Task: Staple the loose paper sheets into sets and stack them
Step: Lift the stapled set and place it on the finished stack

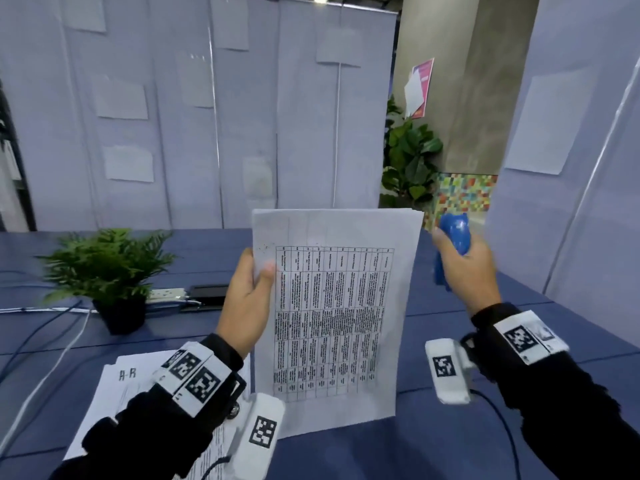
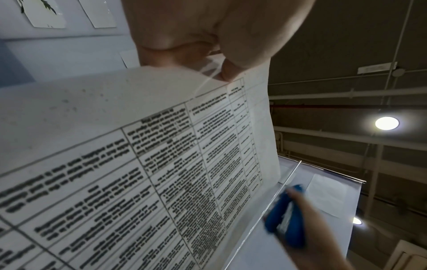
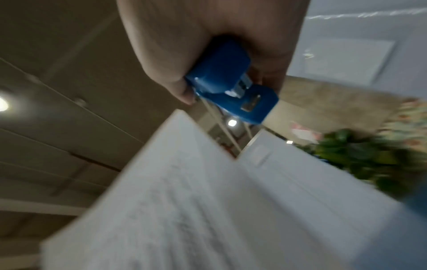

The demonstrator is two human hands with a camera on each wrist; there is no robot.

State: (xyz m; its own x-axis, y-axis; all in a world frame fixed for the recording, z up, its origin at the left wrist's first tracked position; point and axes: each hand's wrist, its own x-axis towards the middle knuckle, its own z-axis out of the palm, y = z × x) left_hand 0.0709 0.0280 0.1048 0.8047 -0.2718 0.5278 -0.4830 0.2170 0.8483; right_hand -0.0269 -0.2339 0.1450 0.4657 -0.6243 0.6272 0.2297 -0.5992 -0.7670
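My left hand (image 1: 254, 284) pinches the left edge of a set of printed sheets (image 1: 332, 313) with a dense table on the top page, held upright above the blue table (image 1: 433, 445). The same sheets (image 2: 143, 173) fill the left wrist view, my thumb on their upper edge. My right hand (image 1: 460, 265) grips a blue stapler (image 1: 453, 233) just right of the sheets' top right corner, apart from the paper. In the right wrist view the stapler (image 3: 228, 84) points its mouth toward the corner of the sheets (image 3: 184, 191).
A pile of loose printed sheets (image 1: 117, 386) lies on the table at the lower left, under my left forearm. A small potted fern (image 1: 107, 268) stands at the left, with a power strip (image 1: 166, 294) and cables beside it. White partition panels (image 1: 173, 116) surround the table.
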